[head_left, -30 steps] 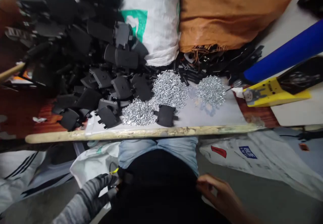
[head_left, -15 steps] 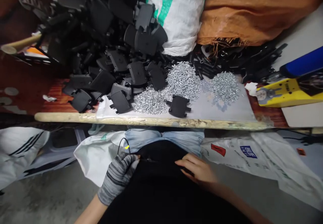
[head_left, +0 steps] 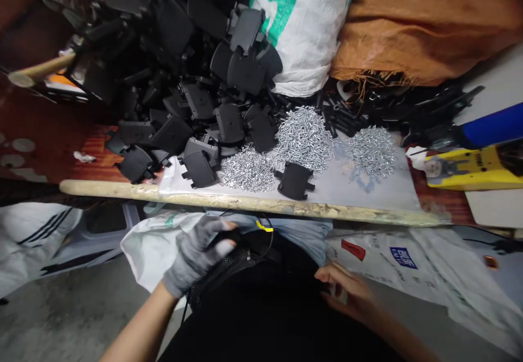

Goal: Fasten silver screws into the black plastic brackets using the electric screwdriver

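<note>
My left hand point(head_left: 200, 253), in a grey striped fingerless glove, is curled around a raised fold of the black garment point(head_left: 261, 302) over my lap. Dark mesh point(head_left: 223, 267) shows below its fingers. A thin black cord with a yellow tag point(head_left: 265, 228) loops up from the cloth beside it. My bare right hand point(head_left: 347, 291) is closed at the garment's right side, fingertips against the cloth; blur partly hides its grip. On the bench ahead, a black plastic part point(head_left: 295, 181) lies by a heap of small metal pieces point(head_left: 248, 169) and a pile of screws point(head_left: 304, 140).
More black parts point(head_left: 171, 133) are heaped at the left. A second screw pile point(head_left: 371, 151) lies at the right, near a yellow tool point(head_left: 466, 169) with a blue cylinder point(head_left: 498, 125). White point(head_left: 306, 30) and orange point(head_left: 408, 19) sacks stand behind. A rounded wooden edge point(head_left: 253, 203) fronts the bench.
My left hand has lifted forward, raising the black fabric and exposing mesh. The yellow-tagged cord has swung right. My right hand has shifted right and slightly toward me.
</note>
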Tool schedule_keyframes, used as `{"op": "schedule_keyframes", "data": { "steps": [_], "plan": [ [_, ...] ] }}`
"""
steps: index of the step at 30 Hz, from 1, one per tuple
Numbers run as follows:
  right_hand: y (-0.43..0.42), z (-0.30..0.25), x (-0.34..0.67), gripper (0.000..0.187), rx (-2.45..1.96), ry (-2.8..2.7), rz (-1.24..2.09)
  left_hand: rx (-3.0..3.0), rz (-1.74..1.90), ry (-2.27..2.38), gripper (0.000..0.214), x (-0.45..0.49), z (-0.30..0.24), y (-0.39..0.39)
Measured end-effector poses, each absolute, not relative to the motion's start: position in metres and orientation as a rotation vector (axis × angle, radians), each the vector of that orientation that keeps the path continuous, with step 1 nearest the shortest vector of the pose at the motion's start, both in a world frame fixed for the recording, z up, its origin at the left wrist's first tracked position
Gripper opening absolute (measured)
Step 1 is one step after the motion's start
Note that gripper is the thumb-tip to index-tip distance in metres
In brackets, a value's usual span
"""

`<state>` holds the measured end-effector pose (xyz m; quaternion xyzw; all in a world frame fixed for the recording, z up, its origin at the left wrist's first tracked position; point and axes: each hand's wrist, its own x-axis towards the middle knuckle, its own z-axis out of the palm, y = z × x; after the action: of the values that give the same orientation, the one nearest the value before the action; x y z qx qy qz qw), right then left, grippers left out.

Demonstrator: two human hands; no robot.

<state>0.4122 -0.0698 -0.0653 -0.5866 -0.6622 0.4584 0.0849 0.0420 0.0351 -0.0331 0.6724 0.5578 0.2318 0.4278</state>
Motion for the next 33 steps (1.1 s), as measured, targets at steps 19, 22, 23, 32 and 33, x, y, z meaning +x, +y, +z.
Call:
{"op": "schedule_keyframes", "data": {
  "steps": [19, 22, 23, 32, 33],
  "plan": [
    [0.004, -0.062, 0.366, 0.023, -1.453, -2.147, 1.433, 1.316, 0.064, 1.361, 0.063, 0.018, -0.050, 0.044],
    [0.018, -0.059, 0.361, 0.028, -1.371, -2.234, 1.459, 1.303, 0.137, 1.377, 0.055, 0.023, -0.049, 0.051],
    [0.020, -0.059, 0.361, 0.030, -1.359, -2.288, 1.440, 1.299, 0.180, 1.393, 0.053, 0.024, -0.050, 0.052],
    [0.016, -0.060, 0.381, 0.026, -1.510, -2.115, 1.578, 1.567, 0.322, 1.546, 0.028, -0.011, -0.039, 0.064],
    [0.019, -0.057, 0.381, 0.028, -1.525, -2.053, 1.595, 1.621, 0.316, 1.585, 0.025, -0.017, -0.033, 0.065]
  ]
}}
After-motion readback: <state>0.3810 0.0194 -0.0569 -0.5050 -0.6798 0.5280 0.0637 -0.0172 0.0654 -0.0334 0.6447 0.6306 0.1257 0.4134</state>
